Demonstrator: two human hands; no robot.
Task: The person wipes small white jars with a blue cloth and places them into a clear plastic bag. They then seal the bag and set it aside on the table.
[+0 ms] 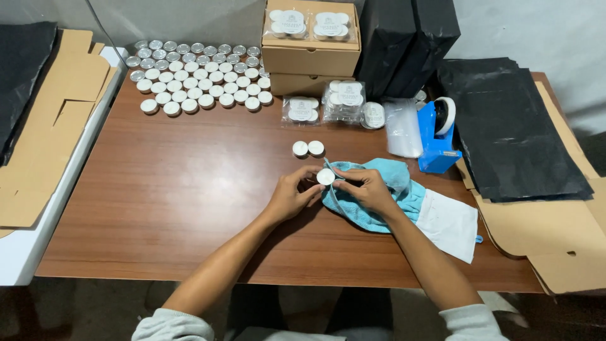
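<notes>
Pinching one small white tealight point(326, 177) between both hands, left hand point(290, 194) and right hand point(366, 189), above the blue cloth point(391, 189); loose grip could drop it onto two tealights point(307, 148) on the surface point(189, 189).

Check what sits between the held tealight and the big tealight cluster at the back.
Head view: two loose tealights lie just beyond the held tealight; past them, bare table up to the cluster.

small round white tealight point(326, 177), pinched upright, above blue cloth point(391, 183)
</notes>
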